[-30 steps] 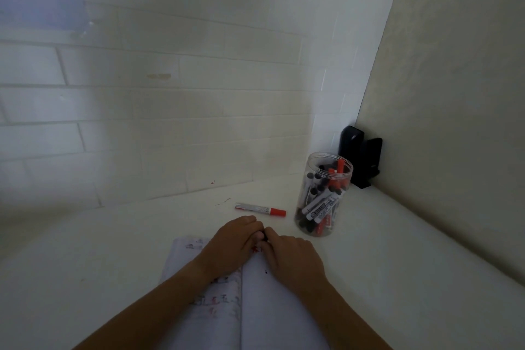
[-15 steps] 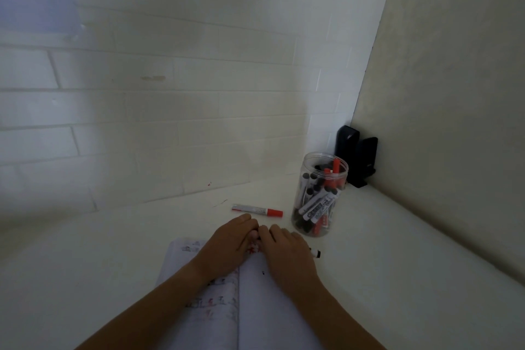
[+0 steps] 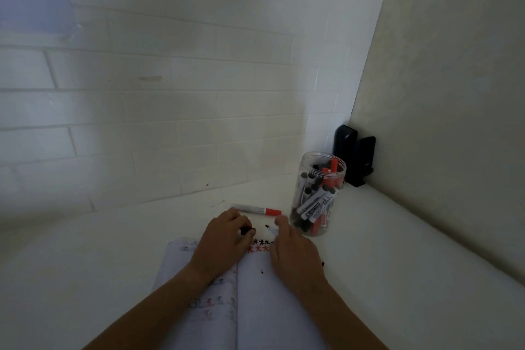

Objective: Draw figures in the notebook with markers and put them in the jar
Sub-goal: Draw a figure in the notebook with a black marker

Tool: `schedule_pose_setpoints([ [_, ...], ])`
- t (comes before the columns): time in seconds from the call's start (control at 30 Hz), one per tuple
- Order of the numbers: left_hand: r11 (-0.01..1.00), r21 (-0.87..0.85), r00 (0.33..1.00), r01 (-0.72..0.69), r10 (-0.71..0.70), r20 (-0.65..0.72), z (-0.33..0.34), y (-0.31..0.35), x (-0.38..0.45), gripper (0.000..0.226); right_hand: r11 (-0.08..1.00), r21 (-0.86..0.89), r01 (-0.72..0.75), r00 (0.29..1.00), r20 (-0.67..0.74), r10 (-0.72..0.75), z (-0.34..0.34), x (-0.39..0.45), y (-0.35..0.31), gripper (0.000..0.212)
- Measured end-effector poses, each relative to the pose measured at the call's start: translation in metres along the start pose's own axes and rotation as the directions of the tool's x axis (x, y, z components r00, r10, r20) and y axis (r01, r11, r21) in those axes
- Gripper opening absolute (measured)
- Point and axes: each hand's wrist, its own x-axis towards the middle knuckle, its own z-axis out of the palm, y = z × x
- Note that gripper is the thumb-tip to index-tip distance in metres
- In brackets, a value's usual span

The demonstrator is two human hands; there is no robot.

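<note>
An open notebook (image 3: 255,298) lies on the white table, with small black and red figures (image 3: 262,245) drawn along its top edge. My left hand (image 3: 220,244) rests on the left page and pinches a black marker cap (image 3: 246,230). My right hand (image 3: 292,253) lies on the right page and holds an uncapped black marker (image 3: 271,229), tip pointing left toward the cap. A red-capped marker (image 3: 255,210) lies on the table just beyond my hands. The clear plastic jar (image 3: 319,193) stands to the right of it, holding several black and red markers.
A black two-part object (image 3: 355,156) stands in the corner behind the jar. A white brick wall runs along the back and a beige wall (image 3: 440,94) closes the right side. A small black mark (image 3: 323,264) sits on the table by my right wrist.
My hands were pressed together over the notebook's top edge; they have pulled apart, with the cap now in my left hand and the bare marker tip showing in my right.
</note>
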Motion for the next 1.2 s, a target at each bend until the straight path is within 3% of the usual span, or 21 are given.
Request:
schedule_pose_setpoints([
  [0.07, 0.999, -0.004, 0.998, 0.034, -0.034, 0.047, 0.004, -0.005, -0.001, 0.011, 0.995, 0.094, -0.017, 0.999, 0.029, 0.014, -0.005, 0.0, 0.005, 0.041],
  [0.17, 0.999, 0.02, 0.992, 0.04, -0.042, 0.115, 0.005, -0.008, -0.001, 0.024, 0.994, 0.096, 0.046, 0.997, 0.057, -0.052, -0.01, -0.002, 0.012, 0.039],
  [0.27, 0.995, 0.09, 0.981, 0.037, -0.054, 0.187, 0.005, -0.006, -0.001, 0.042, 0.978, 0.205, 0.034, 0.999, -0.023, -0.03, -0.015, -0.001, 0.014, 0.022],
  [0.33, 0.989, 0.134, 0.956, 0.059, -0.094, 0.276, 0.005, -0.005, -0.002, 0.057, 0.951, 0.308, 0.018, 0.996, -0.091, 0.01, -0.02, 0.001, 0.016, 0.036],
  [0.4, 0.987, 0.146, 0.928, 0.068, -0.116, 0.354, 0.004, -0.003, -0.002, 0.064, 0.885, 0.463, -0.057, 0.991, -0.082, 0.106, -0.027, 0.002, 0.016, 0.041],
  [0.53, 0.985, 0.158, 0.907, 0.067, -0.126, 0.402, 0.002, -0.003, 0.0, 0.043, 0.689, 0.694, -0.208, 0.968, 0.046, 0.246, -0.03, 0.002, 0.024, 0.05],
  [0.6, 0.985, 0.157, 0.899, 0.07, -0.13, 0.418, 0.002, -0.006, 0.0, 0.05, 0.673, 0.703, -0.228, 0.97, 0.106, 0.218, -0.031, 0.002, 0.024, 0.048],
  [0.67, 0.985, 0.157, 0.898, 0.069, -0.13, 0.421, 0.003, -0.008, 0.001, 0.066, 0.635, 0.728, -0.258, 0.965, 0.164, 0.204, -0.033, 0.002, 0.021, 0.032],
  [0.77, 0.986, 0.144, 0.9, 0.078, -0.132, 0.415, 0.004, -0.009, 0.002, 0.07, 0.645, 0.718, -0.263, 0.964, 0.18, 0.194, -0.033, 0.002, 0.016, 0.007],
  [0.93, 0.984, 0.161, 0.894, 0.079, -0.141, 0.425, 0.004, -0.008, 0.001, 0.071, 0.615, 0.704, -0.355, 0.931, 0.208, 0.3, -0.036, 0.001, 0.013, 0.022],
  [1.2, 0.98, 0.193, 0.885, 0.053, -0.136, 0.446, 0.001, -0.007, 0.001, 0.076, 0.552, 0.693, -0.464, 0.873, 0.251, 0.419, -0.038, 0.002, 0.02, 0.024],
])
